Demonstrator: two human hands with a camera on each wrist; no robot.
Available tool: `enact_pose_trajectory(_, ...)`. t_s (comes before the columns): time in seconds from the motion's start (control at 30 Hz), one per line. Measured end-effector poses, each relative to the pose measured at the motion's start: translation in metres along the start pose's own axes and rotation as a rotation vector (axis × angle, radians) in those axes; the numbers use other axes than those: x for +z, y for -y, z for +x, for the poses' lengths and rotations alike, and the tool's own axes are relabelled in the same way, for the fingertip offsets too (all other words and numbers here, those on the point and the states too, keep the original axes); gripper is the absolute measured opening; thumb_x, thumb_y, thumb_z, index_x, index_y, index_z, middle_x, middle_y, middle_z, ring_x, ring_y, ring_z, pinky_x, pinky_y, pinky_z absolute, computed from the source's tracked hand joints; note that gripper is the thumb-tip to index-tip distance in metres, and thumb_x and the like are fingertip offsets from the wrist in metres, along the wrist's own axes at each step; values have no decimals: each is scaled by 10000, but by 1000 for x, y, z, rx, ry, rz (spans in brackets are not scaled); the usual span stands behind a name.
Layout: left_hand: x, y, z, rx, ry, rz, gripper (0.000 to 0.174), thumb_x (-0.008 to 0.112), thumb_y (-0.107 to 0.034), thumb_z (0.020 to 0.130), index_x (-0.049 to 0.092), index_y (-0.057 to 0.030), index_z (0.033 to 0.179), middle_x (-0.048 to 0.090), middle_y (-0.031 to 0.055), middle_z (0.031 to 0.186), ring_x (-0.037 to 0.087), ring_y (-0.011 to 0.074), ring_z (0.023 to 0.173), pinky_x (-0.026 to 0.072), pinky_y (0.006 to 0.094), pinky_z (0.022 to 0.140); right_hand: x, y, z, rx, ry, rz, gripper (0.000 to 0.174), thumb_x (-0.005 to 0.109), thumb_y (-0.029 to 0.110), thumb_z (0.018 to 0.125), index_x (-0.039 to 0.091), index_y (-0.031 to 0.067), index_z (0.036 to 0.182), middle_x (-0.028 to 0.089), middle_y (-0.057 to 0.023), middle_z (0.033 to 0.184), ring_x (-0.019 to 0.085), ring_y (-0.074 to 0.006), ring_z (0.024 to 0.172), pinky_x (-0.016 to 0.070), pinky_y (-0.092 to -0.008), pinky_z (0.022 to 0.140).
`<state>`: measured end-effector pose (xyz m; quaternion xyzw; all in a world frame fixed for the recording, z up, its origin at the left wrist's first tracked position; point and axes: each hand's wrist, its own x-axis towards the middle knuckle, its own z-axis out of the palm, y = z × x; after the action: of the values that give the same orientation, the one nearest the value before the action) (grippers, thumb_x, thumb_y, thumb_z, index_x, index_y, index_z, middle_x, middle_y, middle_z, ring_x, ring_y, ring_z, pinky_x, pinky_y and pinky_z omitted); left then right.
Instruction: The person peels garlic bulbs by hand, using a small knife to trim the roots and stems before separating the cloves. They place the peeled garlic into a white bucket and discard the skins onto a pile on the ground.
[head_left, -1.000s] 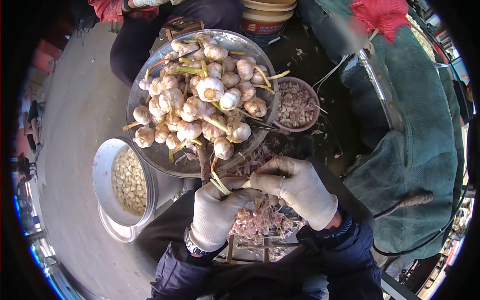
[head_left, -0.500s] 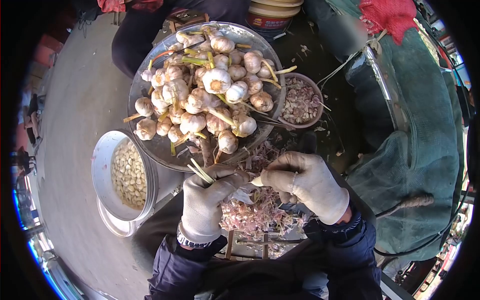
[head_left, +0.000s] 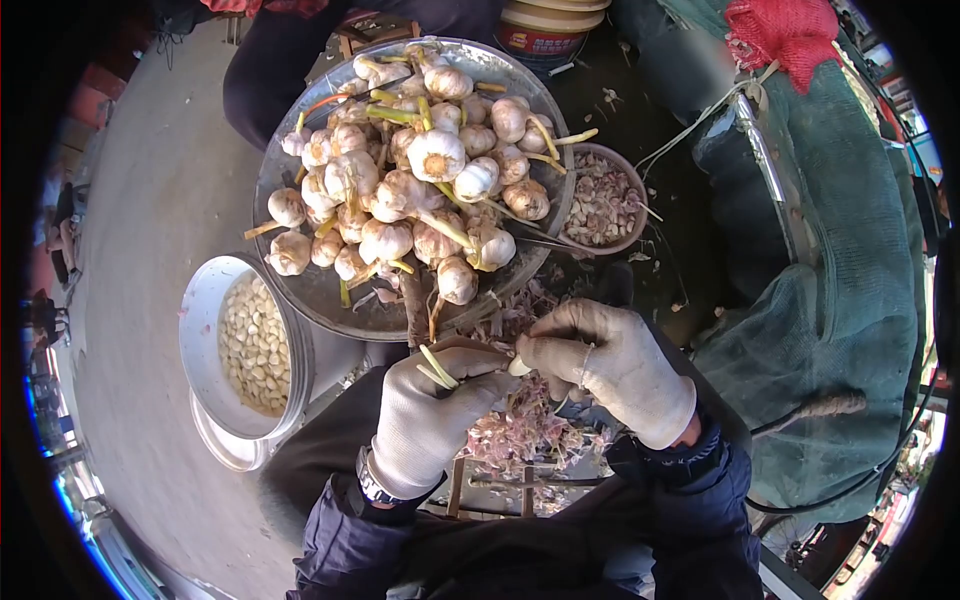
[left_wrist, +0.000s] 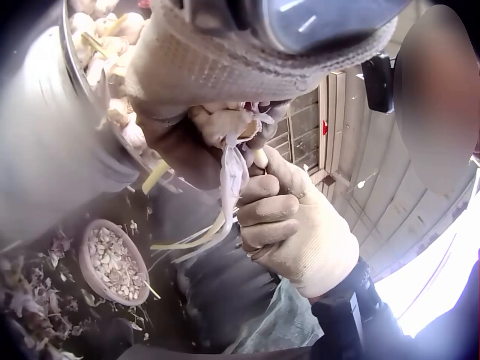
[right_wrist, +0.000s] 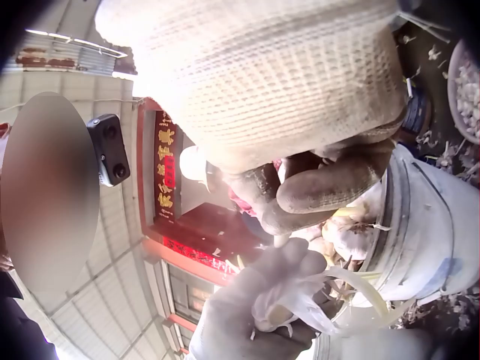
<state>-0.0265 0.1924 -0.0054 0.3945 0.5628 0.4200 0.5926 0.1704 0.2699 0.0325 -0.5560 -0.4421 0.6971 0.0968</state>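
Observation:
In the head view my gloved left hand (head_left: 418, 425) grips a partly broken-up garlic bulb (left_wrist: 223, 124), mostly hidden by the fingers there. Its pale stem strips (head_left: 437, 368) stick up past the hand. Loose white skin (left_wrist: 232, 176) hangs from the bulb in the left wrist view. Just to the right, my gloved right hand (head_left: 618, 378) pinches a pale garlic clove (head_left: 518, 366) between thumb and forefinger, close by the left fingertips. Both hands are over a heap of papery garlic skins (head_left: 525, 430) between the knees.
A round metal tray (head_left: 273, 190) piled with garlic bulbs (head_left: 437, 155) stands just ahead. At left, a white bucket (head_left: 198, 345) contains peeled cloves (head_left: 253, 345). A pinkish bowl (head_left: 600, 249) of cloves sits behind the tray's right edge. Green netting (head_left: 850, 250) covers something at right.
The clove, between both hands a second ago, now shows at my right fingertips. My right hand has shifted slightly right. The left hand moved left and came back, still gripping the garlic bulb.

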Motion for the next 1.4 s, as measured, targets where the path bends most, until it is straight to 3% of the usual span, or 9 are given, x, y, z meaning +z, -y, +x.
enact_pose_trajectory(0.13, 2, -2, -1, 209, 35, 175, 152, 740, 45, 870, 763, 51, 1020, 737, 121, 947, 710, 167, 792, 562, 278, 709, 6, -16, 8, -149, 6, 33, 232, 741, 165, 965, 743, -19, 1106, 750, -43, 922, 649, -64, 796, 523, -234, 714)
enact_pose_trajectory(0.37, 0, 4, -3, 83, -15, 5, 110, 678, 84, 856, 736, 70, 948, 724, 111, 902, 702, 154, 765, 566, 282, 697, 14, -26, 13, -150, 102, 196, 180, 721, 82, 954, 746, -2, 1111, 752, -69, 1018, 695, -123, 895, 561, -260, 813)
enact_pose_trajectory(0.5, -1, 7, 1, 22, -73, -64, 117, 628, 100, 855, 716, 88, 931, 712, 112, 869, 706, 154, 745, 573, 281, 683, 18, -44, 25, -893, -100, -519, 172, 740, 77, 912, 771, 68, 1082, 713, -73, 1055, 706, -196, 967, 573, -292, 855)
enact_pose_trajectory(0.67, 1, 9, 1, 1, -127, -180, 119, 615, 79, 904, 709, 101, 974, 729, 118, 873, 708, 148, 729, 576, 276, 671, 39, -45, 18, -442, -194, -49, 197, 767, 124, 931, 767, 56, 1116, 724, -88, 1021, 707, -161, 932, 559, -279, 821)
enact_pose_trajectory(1.1, 1, 10, -1, -44, -170, -153, 112, 628, 38, 943, 699, 94, 1009, 741, 119, 862, 706, 137, 736, 574, 262, 677, 26, -53, 26, -873, -173, -498, 218, 744, 82, 933, 749, 12, 1140, 717, -97, 1032, 720, -202, 882, 584, -303, 785)
enact_pose_trajectory(1.17, -1, 5, -3, -24, -170, -138, 115, 627, 38, 938, 699, 94, 1008, 745, 124, 865, 708, 140, 747, 576, 268, 691, 25, -39, 20, -356, 24, -15, 297, 791, 197, 931, 743, 20, 1164, 732, -78, 970, 710, -173, 824, 556, -286, 721)
enact_pose_trajectory(1.2, -2, 4, -4, 38, -173, -110, 123, 626, 37, 930, 699, 97, 1010, 751, 133, 876, 712, 145, 760, 581, 277, 708, 23, -30, 16, -358, 21, -20, 297, 791, 197, 931, 743, 20, 1164, 732, -78, 970, 710, -173, 824, 556, -286, 721)
enact_pose_trajectory(1.27, -7, 3, -5, 103, -186, -45, 159, 625, 25, 909, 694, 108, 1026, 764, 166, 908, 730, 170, 790, 594, 299, 747, 20, -14, 10, 3, 16, 244, 279, 768, 229, 966, 745, 1, 1126, 710, -32, 861, 654, -101, 700, 496, -254, 619)
enact_pose_trajectory(1.4, -14, 0, -5, -50, -187, -288, 160, 649, 10, 906, 712, 105, 1019, 770, 161, 916, 724, 169, 755, 579, 284, 707, 16, -6, 6, -59, -5, 373, 308, 732, 299, 981, 688, -5, 960, 609, -20, 738, 520, -106, 609, 380, -264, 561)
